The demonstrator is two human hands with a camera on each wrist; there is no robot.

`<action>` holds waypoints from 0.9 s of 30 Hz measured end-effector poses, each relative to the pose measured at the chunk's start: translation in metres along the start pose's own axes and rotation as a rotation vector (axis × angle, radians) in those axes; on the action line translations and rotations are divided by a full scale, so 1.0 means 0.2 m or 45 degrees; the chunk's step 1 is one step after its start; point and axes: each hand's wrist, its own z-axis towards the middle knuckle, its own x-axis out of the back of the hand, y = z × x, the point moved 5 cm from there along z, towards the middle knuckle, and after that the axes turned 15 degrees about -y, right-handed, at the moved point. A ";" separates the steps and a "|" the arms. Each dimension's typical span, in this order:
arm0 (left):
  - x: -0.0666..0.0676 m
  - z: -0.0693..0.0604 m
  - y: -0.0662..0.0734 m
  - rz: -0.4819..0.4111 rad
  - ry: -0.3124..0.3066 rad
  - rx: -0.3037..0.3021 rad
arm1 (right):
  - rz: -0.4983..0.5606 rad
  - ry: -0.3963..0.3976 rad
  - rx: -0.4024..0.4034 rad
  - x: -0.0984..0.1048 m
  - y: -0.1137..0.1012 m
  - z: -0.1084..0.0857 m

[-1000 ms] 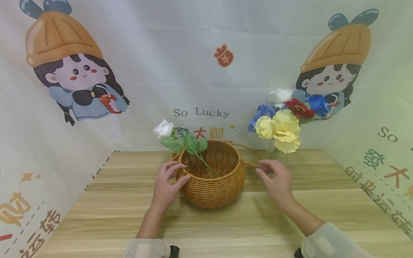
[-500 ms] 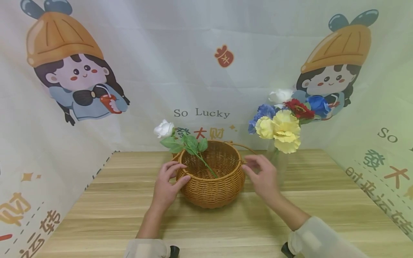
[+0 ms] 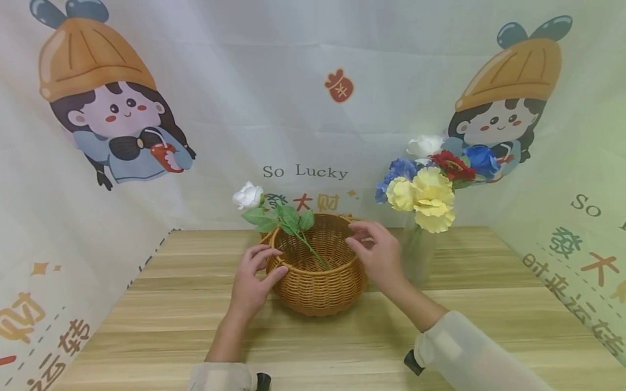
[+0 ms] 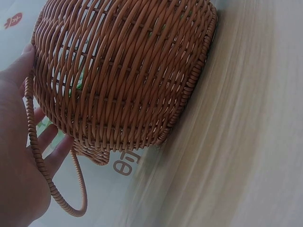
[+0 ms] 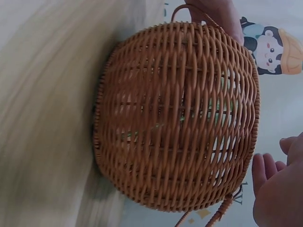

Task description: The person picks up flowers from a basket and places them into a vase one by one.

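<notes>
A brown wicker basket (image 3: 318, 293) stands upright on the wooden table. A white rose (image 3: 248, 196) with green leaves leans inside it, its bloom beyond the left rim and its stem reaching down inside. My left hand (image 3: 254, 279) holds the left rim, and the left handle (image 4: 40, 158) loops across the palm in the left wrist view. Over the right rim hovers my right hand (image 3: 379, 255), its fingers loosely bent with nothing in them. The right wrist view shows this hand apart from the wicker, with the right handle (image 5: 221, 211) hanging beside the basket.
Behind the right hand, a clear vase (image 3: 421, 258) holds yellow, blue, red and white flowers (image 3: 434, 190). A printed cloth (image 3: 313, 130) hangs at the back and sides. Wooden tabletop (image 3: 318, 347) extends around the basket.
My right hand has moved left from the lowered right handle, past the rim, to above the basket's right edge. It has let go of the handle. The left hand stays in place.
</notes>
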 end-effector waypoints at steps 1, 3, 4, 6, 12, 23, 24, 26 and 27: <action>0.00 0.00 0.00 0.002 -0.001 -0.001 | 0.016 -0.013 -0.010 -0.01 0.00 0.01; 0.01 0.01 0.00 0.007 -0.002 -0.002 | 0.043 -0.037 -0.039 -0.03 -0.01 0.04; 0.01 0.01 0.00 0.008 -0.002 -0.004 | 0.049 -0.049 -0.052 -0.04 -0.01 0.05; 0.01 0.01 0.00 0.013 -0.001 -0.008 | 0.055 -0.074 -0.071 -0.06 -0.01 0.08; 0.00 0.01 0.01 0.009 0.008 -0.005 | 0.054 -0.210 -0.172 -0.12 0.01 0.14; -0.01 0.00 0.01 0.001 0.021 0.014 | 0.246 -0.609 -0.480 -0.20 0.09 0.23; -0.01 0.00 0.01 0.003 0.021 0.014 | 0.271 -0.628 -0.499 -0.20 0.10 0.24; 0.00 0.00 0.01 0.004 0.021 0.012 | 0.320 -0.659 -0.520 -0.22 0.11 0.26; 0.00 0.00 0.01 0.005 0.021 0.011 | 0.342 -0.666 -0.529 -0.22 0.11 0.27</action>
